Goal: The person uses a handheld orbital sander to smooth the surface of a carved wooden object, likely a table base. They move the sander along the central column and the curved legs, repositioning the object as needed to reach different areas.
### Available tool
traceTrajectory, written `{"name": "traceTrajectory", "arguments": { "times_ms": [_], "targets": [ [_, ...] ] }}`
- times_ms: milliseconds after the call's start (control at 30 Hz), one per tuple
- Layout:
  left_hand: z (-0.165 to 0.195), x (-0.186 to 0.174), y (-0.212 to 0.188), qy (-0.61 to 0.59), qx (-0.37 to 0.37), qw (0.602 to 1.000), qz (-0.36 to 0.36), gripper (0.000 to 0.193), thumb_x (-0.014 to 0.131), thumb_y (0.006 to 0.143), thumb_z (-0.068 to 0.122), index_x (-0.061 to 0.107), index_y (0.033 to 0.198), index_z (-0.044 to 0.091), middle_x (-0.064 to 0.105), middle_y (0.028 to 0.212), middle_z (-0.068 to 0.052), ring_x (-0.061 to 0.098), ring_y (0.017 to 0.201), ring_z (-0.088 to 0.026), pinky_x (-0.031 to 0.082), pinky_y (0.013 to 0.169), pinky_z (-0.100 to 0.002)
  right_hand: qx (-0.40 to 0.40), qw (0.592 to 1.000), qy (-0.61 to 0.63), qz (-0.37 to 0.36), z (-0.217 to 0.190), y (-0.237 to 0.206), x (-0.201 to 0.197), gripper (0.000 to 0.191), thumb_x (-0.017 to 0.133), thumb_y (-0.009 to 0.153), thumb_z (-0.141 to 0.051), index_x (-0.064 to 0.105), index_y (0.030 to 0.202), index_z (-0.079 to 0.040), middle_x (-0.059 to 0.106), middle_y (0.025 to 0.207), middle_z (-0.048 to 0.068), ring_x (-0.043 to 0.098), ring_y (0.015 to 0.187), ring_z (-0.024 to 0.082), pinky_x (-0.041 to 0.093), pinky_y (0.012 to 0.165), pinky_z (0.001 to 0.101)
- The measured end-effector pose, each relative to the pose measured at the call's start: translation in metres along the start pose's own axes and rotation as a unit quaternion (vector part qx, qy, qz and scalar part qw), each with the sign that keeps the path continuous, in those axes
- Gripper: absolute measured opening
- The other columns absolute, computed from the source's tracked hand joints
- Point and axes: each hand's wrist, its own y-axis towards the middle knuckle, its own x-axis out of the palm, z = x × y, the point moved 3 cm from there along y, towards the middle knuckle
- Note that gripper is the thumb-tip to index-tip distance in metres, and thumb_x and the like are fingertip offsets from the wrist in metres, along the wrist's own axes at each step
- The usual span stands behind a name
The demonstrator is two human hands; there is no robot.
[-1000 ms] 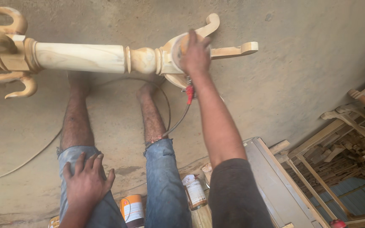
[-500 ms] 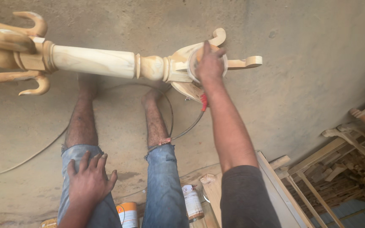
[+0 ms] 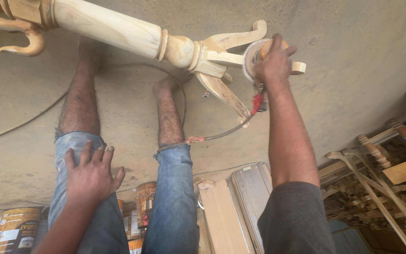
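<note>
Pale turned wooden post with carved curved legs (image 3: 113, 30) lies on the concrete floor (image 3: 353, 42); long axis runs from upper left down to the right, foot end with the scrolled legs pointing right; its left end is cut off by the frame edge, only one hooked arm (image 3: 24, 44) shows there; right hand (image 3: 273, 63) is closed around a small power tool with a round pale disc (image 3: 252, 59), fingers wrapped over the body, disc against a carved leg; most of the tool is hidden under the hand; dark cable with red sleeve (image 3: 240, 124) trails down from it toward the right shin; left hand (image 3: 90, 176) rests flat on the blue-jeaned left knee (image 3: 78, 146), fingers spread, holding nothing; paint tins (image 3: 17, 230) at bottom left, partly cut off; stacked wooden furniture parts (image 3: 381, 183) at right, hard to make out.
</note>
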Motion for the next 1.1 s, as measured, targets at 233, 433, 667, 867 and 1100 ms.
{"name": "traceTrajectory", "arguments": {
  "times_ms": [233, 433, 667, 867, 1100],
  "targets": [
    [0.0, -0.004, 0.001, -0.008, 0.008, 1.0, 0.017, 0.068, 0.054, 0.087, 0.06, 0.056, 0.142, 0.019, 0.06, 0.144, -0.001, 0.038, 0.15, -0.024, 0.024, 0.119, -0.063, -0.213, 0.97, -0.03, 0.115, -0.079, -0.035, 0.066, 0.079, 0.074, 0.081, -0.005, 0.042, 0.151, -0.017, 0.039, 0.131, 0.037, 0.069, 0.095, 0.046, 0.059, 0.083, 0.0475],
    [-0.008, -0.003, 0.007, -0.053, 0.015, 0.998, 0.001, 0.066, 0.057, 0.087, 0.057, 0.055, 0.139, 0.016, 0.06, 0.139, -0.006, 0.038, 0.146, -0.028, 0.023, 0.117, -0.065, -0.212, 0.976, -0.013, 0.053, -0.108, -0.028, 0.054, 0.076, 0.073, 0.086, -0.007, 0.042, 0.153, -0.022, 0.049, 0.139, 0.029, 0.067, 0.103, 0.046, 0.055, 0.092, 0.0525],
    [-0.017, 0.01, 0.011, -0.079, -0.001, 0.997, -0.014, 0.067, 0.058, 0.085, 0.056, 0.055, 0.139, 0.016, 0.058, 0.14, -0.006, 0.036, 0.146, -0.029, 0.021, 0.116, -0.065, -0.168, 0.954, 0.226, 0.104, -0.062, -0.066, 0.031, 0.087, 0.083, 0.081, -0.012, 0.035, 0.154, -0.017, 0.048, 0.145, 0.025, 0.053, 0.134, 0.042, 0.045, 0.111, 0.05],
    [-0.023, 0.021, 0.004, -0.06, -0.004, 0.998, -0.021, 0.067, 0.056, 0.087, 0.056, 0.054, 0.14, 0.016, 0.058, 0.141, -0.006, 0.035, 0.147, -0.027, 0.02, 0.118, -0.064, -0.194, 0.922, 0.323, 0.093, -0.104, -0.121, 0.078, 0.1, 0.086, 0.074, -0.011, 0.032, 0.158, -0.012, 0.046, 0.15, 0.021, 0.05, 0.138, 0.039, 0.044, 0.113, 0.0499],
    [-0.026, 0.024, -0.002, -0.035, -0.004, 0.999, -0.001, 0.071, 0.057, 0.084, 0.056, 0.055, 0.145, 0.019, 0.057, 0.143, -0.001, 0.036, 0.146, -0.025, 0.021, 0.118, -0.063, -0.214, 0.903, 0.373, 0.026, -0.168, -0.226, 0.159, 0.088, 0.08, 0.079, -0.01, 0.039, 0.156, -0.021, 0.042, 0.143, 0.021, 0.057, 0.126, 0.041, 0.054, 0.102, 0.0482]
  ]
}}
